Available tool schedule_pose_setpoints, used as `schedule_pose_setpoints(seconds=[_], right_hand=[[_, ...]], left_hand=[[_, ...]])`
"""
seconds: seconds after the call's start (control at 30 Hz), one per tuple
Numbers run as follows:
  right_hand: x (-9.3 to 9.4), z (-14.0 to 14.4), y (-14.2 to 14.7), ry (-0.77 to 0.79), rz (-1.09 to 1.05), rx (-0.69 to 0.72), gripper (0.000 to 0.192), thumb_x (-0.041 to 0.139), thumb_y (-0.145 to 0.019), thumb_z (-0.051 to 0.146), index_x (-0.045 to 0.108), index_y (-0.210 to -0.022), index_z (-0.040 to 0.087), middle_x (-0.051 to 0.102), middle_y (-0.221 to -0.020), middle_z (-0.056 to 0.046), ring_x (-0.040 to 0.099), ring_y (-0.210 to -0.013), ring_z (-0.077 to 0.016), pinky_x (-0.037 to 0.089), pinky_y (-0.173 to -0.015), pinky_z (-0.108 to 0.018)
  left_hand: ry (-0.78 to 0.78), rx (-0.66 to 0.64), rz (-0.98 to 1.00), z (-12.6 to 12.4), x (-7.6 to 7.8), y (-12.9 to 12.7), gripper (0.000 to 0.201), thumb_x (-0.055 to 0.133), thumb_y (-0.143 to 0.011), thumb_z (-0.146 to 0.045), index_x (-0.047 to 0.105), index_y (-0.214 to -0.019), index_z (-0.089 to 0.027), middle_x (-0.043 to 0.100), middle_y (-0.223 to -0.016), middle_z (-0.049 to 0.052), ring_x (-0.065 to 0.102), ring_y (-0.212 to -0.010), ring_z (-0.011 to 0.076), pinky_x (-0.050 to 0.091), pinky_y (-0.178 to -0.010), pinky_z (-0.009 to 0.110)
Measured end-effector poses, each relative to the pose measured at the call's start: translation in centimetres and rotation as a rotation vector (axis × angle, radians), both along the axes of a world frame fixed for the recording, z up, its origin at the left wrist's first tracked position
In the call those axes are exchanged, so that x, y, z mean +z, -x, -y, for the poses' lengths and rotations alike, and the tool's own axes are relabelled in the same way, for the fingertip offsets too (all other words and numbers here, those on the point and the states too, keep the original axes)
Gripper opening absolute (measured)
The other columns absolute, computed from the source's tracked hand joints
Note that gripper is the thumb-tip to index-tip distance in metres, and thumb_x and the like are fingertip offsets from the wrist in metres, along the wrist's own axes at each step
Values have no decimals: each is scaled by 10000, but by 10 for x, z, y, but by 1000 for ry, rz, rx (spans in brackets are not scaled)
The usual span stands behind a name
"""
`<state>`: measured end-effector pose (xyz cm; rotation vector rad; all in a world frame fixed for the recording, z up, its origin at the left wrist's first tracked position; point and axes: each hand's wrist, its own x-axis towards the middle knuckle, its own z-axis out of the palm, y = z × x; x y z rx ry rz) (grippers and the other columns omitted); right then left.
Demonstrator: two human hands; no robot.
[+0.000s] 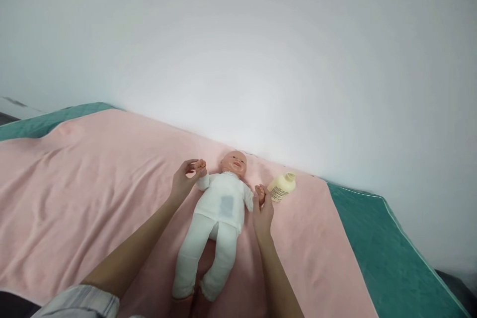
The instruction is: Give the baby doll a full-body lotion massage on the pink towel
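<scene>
A baby doll (219, 203) in a white top and white leggings lies on its back, head toward the wall and feet toward me. My left hand (185, 178) is closed around the doll's hand on the left side, thumb below and fingers above. On the other side, my right hand (264, 212) grips the doll's other hand between thumb and fingers. Both doll arms are spread outward. A pale yellow bottle (282, 186) with printed text leans just beyond my right hand. A grey-blue patch shows on the doll's top.
A pink blanket (112, 184) with wrinkles on the left lies under the doll. Green padding (380, 238) shows beyond it on the right and at the far left. A white wall (238, 49) rises directly behind the doll's head.
</scene>
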<state>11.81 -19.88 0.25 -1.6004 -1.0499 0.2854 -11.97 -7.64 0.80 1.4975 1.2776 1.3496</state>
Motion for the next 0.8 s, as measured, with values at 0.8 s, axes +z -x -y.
schedule_pose_setpoints(seconds=[0.8], right_hand=[[-48,101,55,306,110,-85,580,422,-920,512,458,-1389,173,411,-1472,-106,419,-1340,-291,443,-1033,-425]], left_hand=[[225,-122,-716,106,-38,61,553,470,-869,-441,466,-1398,-281,715,-1104,30,668,-993,273,489,-764,318]])
